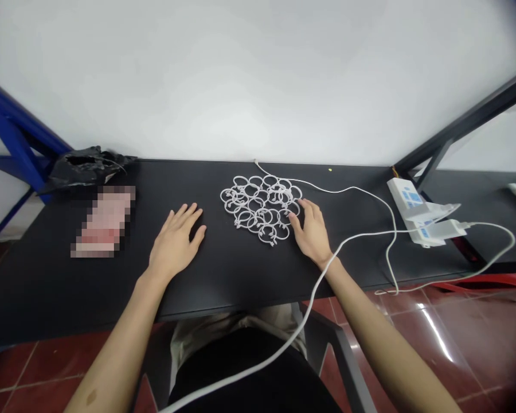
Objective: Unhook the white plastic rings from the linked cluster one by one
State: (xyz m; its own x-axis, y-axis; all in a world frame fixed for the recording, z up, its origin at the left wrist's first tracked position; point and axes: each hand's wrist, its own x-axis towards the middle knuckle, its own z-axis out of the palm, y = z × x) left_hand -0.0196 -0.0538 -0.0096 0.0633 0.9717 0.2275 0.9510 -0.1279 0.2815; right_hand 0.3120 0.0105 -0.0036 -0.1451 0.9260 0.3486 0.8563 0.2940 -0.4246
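Note:
A pile of several white plastic rings (260, 207) lies on the black table (223, 269) near its far edge. My right hand (312, 230) rests flat beside the pile's right side, fingers stretched out, fingertips touching the nearest rings. My left hand (175, 241) lies palm down on the bare tabletop left of the pile, fingers spread, holding nothing and apart from the rings.
A white cable (361, 235) runs across the table's right part and over my right wrist to a white power strip (417, 215). A crumpled black bag (86, 165) and a pinkish blurred object (105, 222) sit at the left. A white wall stands behind.

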